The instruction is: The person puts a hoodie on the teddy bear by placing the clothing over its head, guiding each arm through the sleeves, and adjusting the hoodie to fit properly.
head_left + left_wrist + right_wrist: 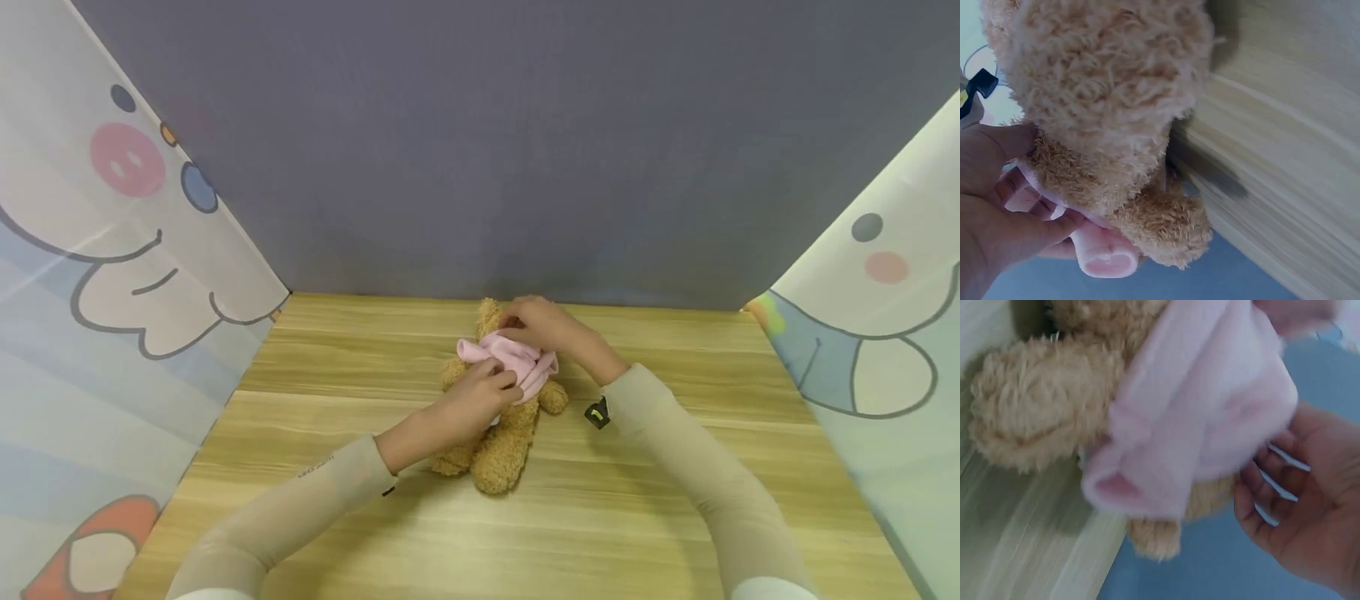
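A tan plush teddy bear (501, 454) lies on its back on the table, legs toward me, one ear (488, 315) showing at the far end. Bunched over its upper body and head is a pink fleece garment (517, 358). My left hand (474, 402) pinches this garment between thumb and fingers at the near side. In the left wrist view an open pink sleeve end (1107, 257) hangs below these fingers. At the far right of the bear's head, my right hand (542, 323) touches the garment's edge with curved fingers; cloth and plush hide their tips.
The wood-grain table (337, 375) meets a grey panel (510, 150) just beyond the bear. Cartoon-printed curtains (127, 208) flank both sides. A small black clip with a yellow mark (597, 413) is at the right cuff.
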`<state>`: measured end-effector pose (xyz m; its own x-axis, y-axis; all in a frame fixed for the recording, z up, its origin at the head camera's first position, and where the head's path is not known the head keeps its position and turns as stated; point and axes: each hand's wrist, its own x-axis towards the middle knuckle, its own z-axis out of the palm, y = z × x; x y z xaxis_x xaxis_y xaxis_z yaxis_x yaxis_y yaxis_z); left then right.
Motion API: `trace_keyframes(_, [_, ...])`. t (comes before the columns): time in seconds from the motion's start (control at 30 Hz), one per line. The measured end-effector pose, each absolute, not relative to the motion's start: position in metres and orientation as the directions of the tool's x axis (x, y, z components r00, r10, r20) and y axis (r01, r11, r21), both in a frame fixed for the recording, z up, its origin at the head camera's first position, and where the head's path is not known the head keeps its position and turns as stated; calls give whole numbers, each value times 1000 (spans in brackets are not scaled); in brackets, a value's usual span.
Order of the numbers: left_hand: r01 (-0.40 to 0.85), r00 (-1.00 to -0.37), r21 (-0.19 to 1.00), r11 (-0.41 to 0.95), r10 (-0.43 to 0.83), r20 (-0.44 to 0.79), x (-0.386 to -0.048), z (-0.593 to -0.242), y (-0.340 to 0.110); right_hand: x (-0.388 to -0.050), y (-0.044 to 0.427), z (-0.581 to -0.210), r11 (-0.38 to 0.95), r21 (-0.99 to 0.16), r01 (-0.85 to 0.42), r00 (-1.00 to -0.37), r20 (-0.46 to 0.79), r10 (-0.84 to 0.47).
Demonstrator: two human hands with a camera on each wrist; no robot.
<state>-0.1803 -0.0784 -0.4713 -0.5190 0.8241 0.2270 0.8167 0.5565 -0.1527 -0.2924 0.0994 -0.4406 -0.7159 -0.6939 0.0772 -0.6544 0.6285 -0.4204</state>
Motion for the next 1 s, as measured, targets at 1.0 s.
trace_keyframes(1.0, [678,-734,3,735,678,-23,-194,-463,-68,-286,122,-463,662,-423,-619,-742,38,-669])
